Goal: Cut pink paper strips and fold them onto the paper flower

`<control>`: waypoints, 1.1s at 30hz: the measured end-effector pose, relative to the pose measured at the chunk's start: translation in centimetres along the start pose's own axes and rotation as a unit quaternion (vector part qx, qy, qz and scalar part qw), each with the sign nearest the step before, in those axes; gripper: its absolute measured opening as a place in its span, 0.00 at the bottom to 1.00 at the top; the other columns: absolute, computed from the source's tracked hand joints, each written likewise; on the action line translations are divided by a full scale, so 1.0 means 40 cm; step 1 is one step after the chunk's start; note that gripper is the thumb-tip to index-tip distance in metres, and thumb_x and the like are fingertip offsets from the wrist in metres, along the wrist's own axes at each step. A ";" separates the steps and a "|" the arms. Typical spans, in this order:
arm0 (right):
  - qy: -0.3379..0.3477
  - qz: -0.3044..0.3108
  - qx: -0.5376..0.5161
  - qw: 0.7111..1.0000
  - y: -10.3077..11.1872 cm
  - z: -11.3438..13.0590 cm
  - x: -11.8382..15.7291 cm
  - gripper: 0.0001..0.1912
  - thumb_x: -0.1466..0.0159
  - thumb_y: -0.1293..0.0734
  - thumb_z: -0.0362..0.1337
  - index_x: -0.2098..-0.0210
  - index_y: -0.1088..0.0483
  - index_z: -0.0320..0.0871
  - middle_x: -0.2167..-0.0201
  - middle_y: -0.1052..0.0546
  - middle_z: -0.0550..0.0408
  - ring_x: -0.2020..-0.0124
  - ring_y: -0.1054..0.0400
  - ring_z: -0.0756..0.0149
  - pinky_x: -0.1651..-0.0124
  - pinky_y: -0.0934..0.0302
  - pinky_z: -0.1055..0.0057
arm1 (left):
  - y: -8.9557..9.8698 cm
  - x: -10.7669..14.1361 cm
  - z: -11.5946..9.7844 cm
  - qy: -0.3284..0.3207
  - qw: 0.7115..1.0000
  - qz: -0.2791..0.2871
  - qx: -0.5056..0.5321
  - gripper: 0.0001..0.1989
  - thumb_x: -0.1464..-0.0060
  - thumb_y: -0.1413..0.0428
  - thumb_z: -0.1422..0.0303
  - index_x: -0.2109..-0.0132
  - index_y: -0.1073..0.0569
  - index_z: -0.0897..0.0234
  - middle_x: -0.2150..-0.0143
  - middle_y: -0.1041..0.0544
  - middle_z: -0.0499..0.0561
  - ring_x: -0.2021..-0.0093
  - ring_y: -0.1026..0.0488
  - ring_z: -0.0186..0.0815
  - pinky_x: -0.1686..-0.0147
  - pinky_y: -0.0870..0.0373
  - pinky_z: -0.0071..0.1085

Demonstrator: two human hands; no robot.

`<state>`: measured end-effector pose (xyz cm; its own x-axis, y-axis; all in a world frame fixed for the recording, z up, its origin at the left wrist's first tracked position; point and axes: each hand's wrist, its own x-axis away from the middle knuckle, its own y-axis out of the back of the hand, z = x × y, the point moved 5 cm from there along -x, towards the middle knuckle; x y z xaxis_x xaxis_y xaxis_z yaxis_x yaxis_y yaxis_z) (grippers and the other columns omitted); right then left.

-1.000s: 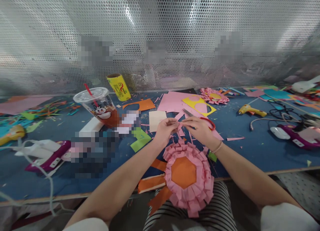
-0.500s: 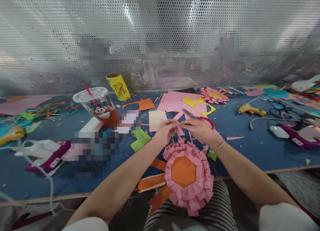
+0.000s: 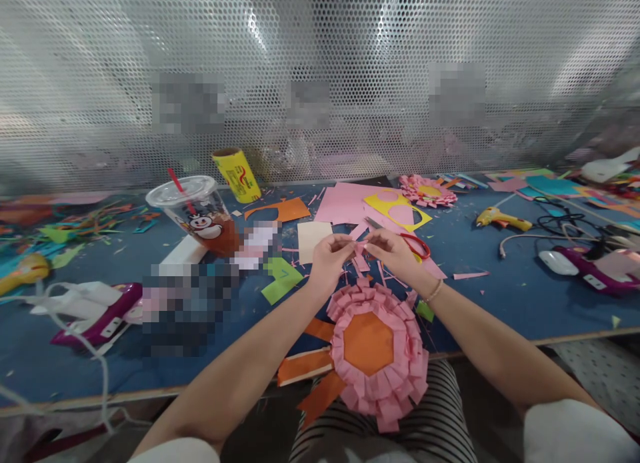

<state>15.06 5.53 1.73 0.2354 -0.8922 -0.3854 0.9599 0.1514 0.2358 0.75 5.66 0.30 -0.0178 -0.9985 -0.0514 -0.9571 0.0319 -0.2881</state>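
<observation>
My left hand (image 3: 333, 257) and my right hand (image 3: 393, 253) meet above the table, fingertips pinched on a small pink paper strip (image 3: 360, 247) between them. Just below them lies a pink paper rosette (image 3: 410, 373) with layered folded loops and an orange centre (image 3: 369, 343). Orange paper tails (image 3: 305, 369) stick out from its left side, and its lower part overhangs the table edge above my lap. Scissors with red handles (image 3: 416, 245) rest on the table, partly hidden behind my right hand. Thin pink paper strips (image 3: 384, 274) lie around my hands.
A lidded drink cup (image 3: 203, 219) with a straw and a yellow roll (image 3: 239, 176) stand to the left. Glue gun (image 3: 503, 219), cables and a purple power strip (image 3: 595, 273) lie right; another purple power strip (image 3: 100, 313) lies left. A perforated metal panel (image 3: 320, 49) closes the back.
My fingers have shifted on the pink strip: the right hand has drawn its fingers in to a pinch, and the left fingers have turned slightly. The rosette stays put.
</observation>
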 end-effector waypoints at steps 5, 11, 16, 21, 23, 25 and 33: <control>-0.057 -0.011 -0.026 0.998 -0.005 -0.007 -0.002 0.13 0.47 0.33 0.45 0.71 0.33 0.41 0.77 0.30 0.58 0.77 0.36 0.73 0.74 0.37 0.74 | -0.004 0.007 -0.009 -0.038 0.997 0.024 -0.060 0.13 0.59 0.39 0.66 0.65 0.29 0.66 0.67 0.25 0.50 0.68 0.28 0.30 0.62 0.30 0.30; -0.074 -0.033 -0.046 0.996 0.001 -0.001 -0.002 0.13 0.51 0.31 0.45 0.73 0.32 0.41 0.77 0.29 0.57 0.76 0.36 0.72 0.72 0.37 0.73 | -0.015 0.010 -0.009 -0.033 0.998 0.035 -0.040 0.13 0.60 0.39 0.67 0.66 0.30 0.67 0.67 0.25 0.51 0.67 0.27 0.31 0.60 0.29 0.33; -0.042 -0.041 -0.005 0.998 0.005 0.003 0.000 0.10 0.49 0.33 0.41 0.73 0.31 0.40 0.76 0.28 0.56 0.74 0.35 0.70 0.69 0.38 0.71 | -0.019 0.010 -0.003 -0.028 0.995 0.048 -0.080 0.11 0.60 0.39 0.65 0.68 0.28 0.67 0.72 0.26 0.49 0.70 0.28 0.30 0.63 0.29 0.31; -0.034 -0.043 0.022 0.998 0.006 -0.005 0.003 0.05 0.47 0.35 0.36 0.73 0.32 0.40 0.75 0.28 0.55 0.73 0.35 0.69 0.69 0.39 0.71 | -0.022 0.004 -0.002 -0.014 0.986 0.083 -0.141 0.11 0.58 0.41 0.63 0.70 0.26 0.67 0.74 0.25 0.51 0.72 0.28 0.32 0.67 0.30 0.29; -0.023 -0.040 0.038 0.998 0.007 -0.004 0.002 0.04 0.46 0.35 0.36 0.72 0.32 0.40 0.74 0.28 0.55 0.73 0.34 0.69 0.69 0.39 0.71 | -0.020 0.002 -0.007 -0.022 0.983 0.086 -0.163 0.11 0.58 0.41 0.63 0.70 0.25 0.67 0.74 0.25 0.51 0.73 0.28 0.32 0.68 0.31 0.29; -0.004 -0.033 0.062 0.998 0.008 0.000 0.001 0.04 0.46 0.36 0.35 0.71 0.32 0.41 0.73 0.27 0.54 0.71 0.34 0.68 0.67 0.39 0.70 | -0.019 0.002 -0.013 -0.036 0.978 0.090 -0.185 0.10 0.57 0.42 0.64 0.70 0.25 0.67 0.74 0.25 0.51 0.73 0.29 0.32 0.68 0.31 0.29; 0.018 0.001 0.153 0.988 -0.003 0.015 0.003 0.05 0.43 0.39 0.32 0.70 0.31 0.41 0.71 0.25 0.54 0.69 0.33 0.68 0.66 0.39 0.71 | -0.025 0.004 -0.030 -0.091 0.949 0.104 -0.283 0.04 0.57 0.46 0.70 0.73 0.28 0.66 0.75 0.27 0.49 0.72 0.30 0.31 0.70 0.34 0.26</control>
<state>14.88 5.14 2.18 0.2475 -0.8757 -0.4147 0.8702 0.0127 0.4925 1.34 5.40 1.74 -0.2231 -0.9471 -0.2307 -0.9411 0.1476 0.3042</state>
